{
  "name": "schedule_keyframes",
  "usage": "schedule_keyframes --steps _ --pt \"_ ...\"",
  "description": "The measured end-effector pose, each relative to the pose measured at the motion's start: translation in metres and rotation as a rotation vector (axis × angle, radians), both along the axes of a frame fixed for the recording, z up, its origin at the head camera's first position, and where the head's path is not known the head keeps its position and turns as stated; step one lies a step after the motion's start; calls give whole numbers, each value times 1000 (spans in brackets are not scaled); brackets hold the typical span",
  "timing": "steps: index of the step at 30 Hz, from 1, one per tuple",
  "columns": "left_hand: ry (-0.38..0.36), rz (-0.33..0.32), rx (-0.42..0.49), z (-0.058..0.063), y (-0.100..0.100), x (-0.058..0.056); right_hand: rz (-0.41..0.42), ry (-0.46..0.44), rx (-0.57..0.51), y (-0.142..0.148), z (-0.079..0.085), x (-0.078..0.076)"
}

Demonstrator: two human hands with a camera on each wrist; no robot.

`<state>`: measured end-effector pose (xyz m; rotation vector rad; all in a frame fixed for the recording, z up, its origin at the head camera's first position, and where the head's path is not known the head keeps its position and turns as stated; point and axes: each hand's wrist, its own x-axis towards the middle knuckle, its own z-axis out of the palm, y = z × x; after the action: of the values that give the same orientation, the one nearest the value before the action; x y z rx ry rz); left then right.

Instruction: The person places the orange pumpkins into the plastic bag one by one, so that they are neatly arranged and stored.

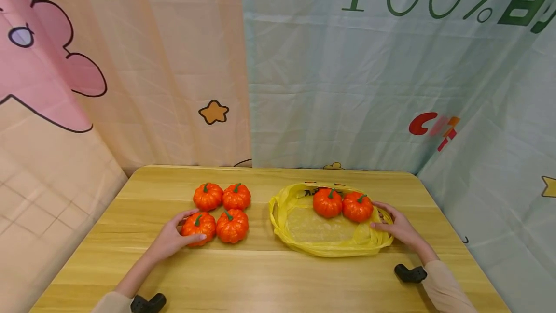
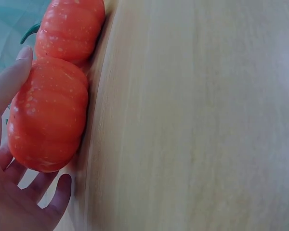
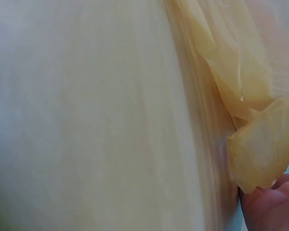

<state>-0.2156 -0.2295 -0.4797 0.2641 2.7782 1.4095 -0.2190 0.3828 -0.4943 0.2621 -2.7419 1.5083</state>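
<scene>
In the head view my left hand (image 1: pixel 170 238) curls round the side of a small orange pumpkin (image 1: pixel 198 229) with a green stem. Its thumb lies across the front, and in the left wrist view the other fingers bend beneath the pumpkin (image 2: pixel 48 115). Three more pumpkins stand close by: one beside it (image 1: pixel 232 226) and two behind, including one (image 1: pixel 208 196) at back left. At right, my right hand (image 1: pixel 401 228) holds the side of a yellow plastic bag (image 1: pixel 278 216), spread wide on the table. Two pumpkins sit inside, the right one (image 1: pixel 357 206) by my fingertips.
The wooden table (image 1: pixel 260 284) runs back to printed curtains (image 1: pixel 326 86) at its far edge. Black wrist mounts (image 1: pixel 410 273) sit at both sleeves. The bag's crumpled rim (image 3: pixel 260 154) stands up loosely in the right wrist view.
</scene>
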Motion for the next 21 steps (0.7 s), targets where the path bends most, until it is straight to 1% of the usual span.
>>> schedule_keyframes --steps 3,7,12,15,17,21 --pt "2 8 -1 0 1 1 -4 -6 1 -1 1 0" --pt "-16 16 16 -1 2 1 -3 -13 -3 -2 1 0" --pt "-23 11 28 0 3 3 -2 -15 -22 -2 1 0" --pt "-3 -2 16 1 4 5 -5 -21 -29 -2 1 0" --pt "25 -21 8 1 4 7 -7 -25 -30 -1 1 1" --pt "57 -32 -3 1 5 9 -6 -26 -34 -1 1 1"
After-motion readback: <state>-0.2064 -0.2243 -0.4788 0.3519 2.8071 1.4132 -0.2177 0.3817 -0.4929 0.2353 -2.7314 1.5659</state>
